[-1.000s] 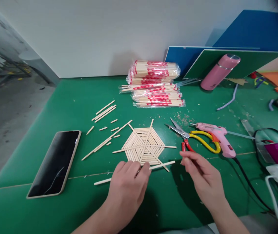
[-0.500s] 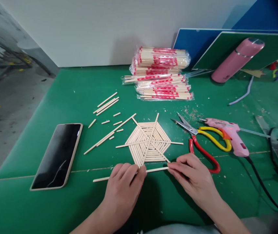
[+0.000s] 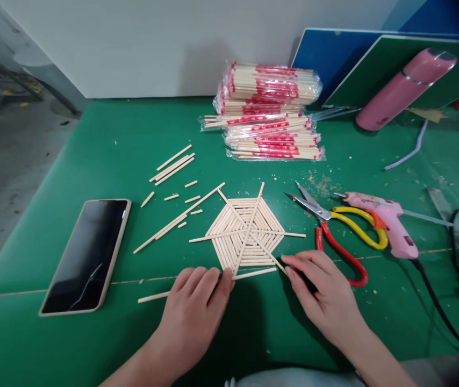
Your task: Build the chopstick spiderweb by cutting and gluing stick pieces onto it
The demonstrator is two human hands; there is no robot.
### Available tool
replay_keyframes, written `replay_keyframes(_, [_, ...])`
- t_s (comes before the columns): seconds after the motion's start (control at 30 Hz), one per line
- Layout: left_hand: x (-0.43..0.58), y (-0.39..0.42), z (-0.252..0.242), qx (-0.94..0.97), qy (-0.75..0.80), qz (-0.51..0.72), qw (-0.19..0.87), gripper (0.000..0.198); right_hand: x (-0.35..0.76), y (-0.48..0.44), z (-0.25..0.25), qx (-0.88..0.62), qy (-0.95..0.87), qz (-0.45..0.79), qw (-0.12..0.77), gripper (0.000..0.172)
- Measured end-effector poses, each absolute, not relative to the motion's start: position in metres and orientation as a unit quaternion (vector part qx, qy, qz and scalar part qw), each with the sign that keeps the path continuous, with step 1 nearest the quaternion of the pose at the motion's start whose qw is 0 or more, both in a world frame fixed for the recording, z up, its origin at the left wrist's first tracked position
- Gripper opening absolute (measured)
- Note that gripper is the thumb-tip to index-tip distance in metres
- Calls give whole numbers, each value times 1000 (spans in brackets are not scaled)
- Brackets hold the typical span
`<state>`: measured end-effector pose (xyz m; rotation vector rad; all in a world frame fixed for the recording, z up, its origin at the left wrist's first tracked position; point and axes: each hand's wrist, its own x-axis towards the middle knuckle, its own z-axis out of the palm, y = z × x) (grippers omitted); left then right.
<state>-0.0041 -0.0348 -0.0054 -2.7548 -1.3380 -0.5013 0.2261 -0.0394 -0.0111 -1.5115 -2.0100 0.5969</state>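
A flat hexagonal web of wooden sticks (image 3: 223, 250) lies on the green table, with longer sticks crossing its middle and jutting past its edge. My left hand (image 3: 195, 306) is closed over a loose wooden chopstick (image 3: 254, 273), pressing it along the web's near edge. Both ends of that chopstick show on either side of the hand; its middle is hidden under the fingers. My right hand (image 3: 324, 290) is by the web's lower right, thumb and forefinger slightly apart around the end of a crossing stick (image 3: 270, 256). The loose chopstick's right end lies just short of those fingertips.
Scissors (image 3: 322, 212) and a pink glue gun (image 3: 391, 217) lie right of the web. Cut sticks (image 3: 175, 167) and short offcuts lie left, beyond a phone (image 3: 86, 255). Bagged chopsticks (image 3: 272, 110) are stacked behind; a pink flask (image 3: 407, 88) leans against boards.
My right fingers have come off the loose chopstick's right end and moved slightly right. The left hand and the chopstick have shifted a little left. The view has tilted slightly.
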Motion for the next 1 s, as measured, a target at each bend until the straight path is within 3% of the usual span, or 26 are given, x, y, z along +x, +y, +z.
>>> replay_keyframes(0.27, [-6,-32,-6,-903,-409,-134,12,24,222,-38,-12,-560,-751,228,266,16])
replay_keyframes(1.0, [-2,-24,-9,-887,-432,-160,-10,21,221,-37,-11,-570,-745,223,265,15])
